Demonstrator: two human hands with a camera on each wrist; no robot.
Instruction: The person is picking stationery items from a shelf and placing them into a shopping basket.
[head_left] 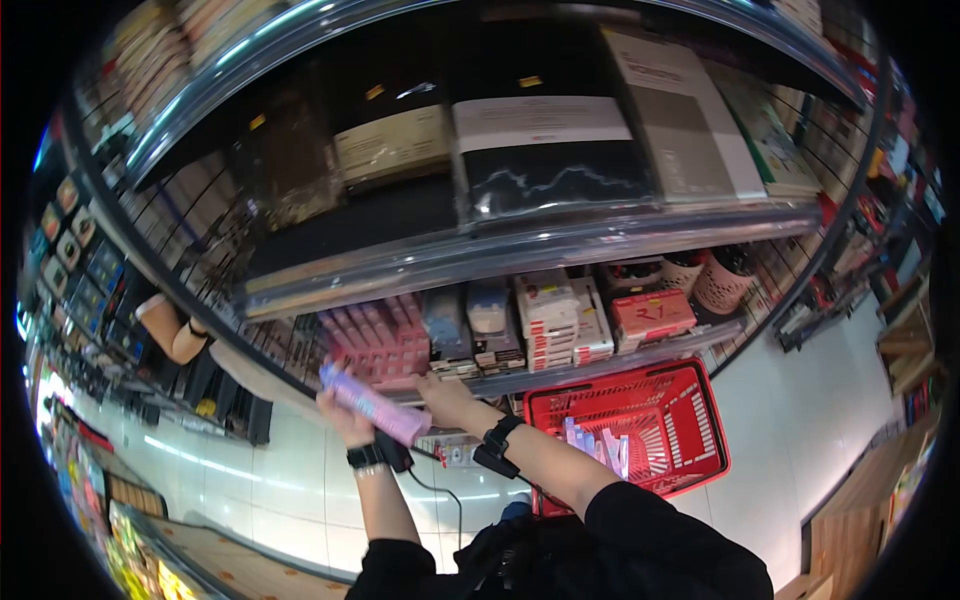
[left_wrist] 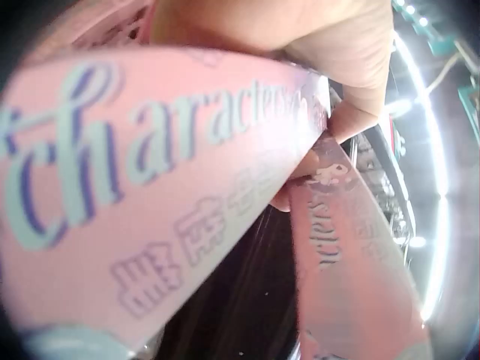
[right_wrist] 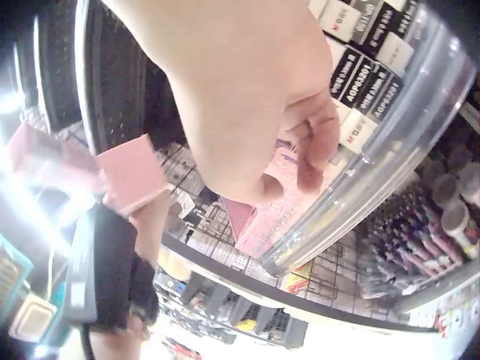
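My left hand (head_left: 347, 424) grips long pink-and-lilac boxes (head_left: 375, 405) in front of the lower shelf. Up close in the left wrist view, two of these show: one box (left_wrist: 150, 165) with "Characters" lettering, and a second box (left_wrist: 352, 270) beside it, the fingers (left_wrist: 356, 112) around their far ends. Just right of it, my right hand (head_left: 450, 402) reaches to the shelf edge. In the right wrist view its thumb and curled fingers (right_wrist: 311, 176) pinch the edge of a pink box (right_wrist: 270, 221). A pink display box (head_left: 385, 355) with slim pink boxes stands behind.
A red shopping basket (head_left: 715, 430) stands on the floor to the right, with several small boxes (head_left: 600, 445) inside. White-and-red boxes (head_left: 550, 325) and pen cups (head_left: 725, 280) share the lower shelf. Notebooks (head_left: 540, 140) fill the shelf above. Another person's arm (head_left: 172, 330) shows at the left.
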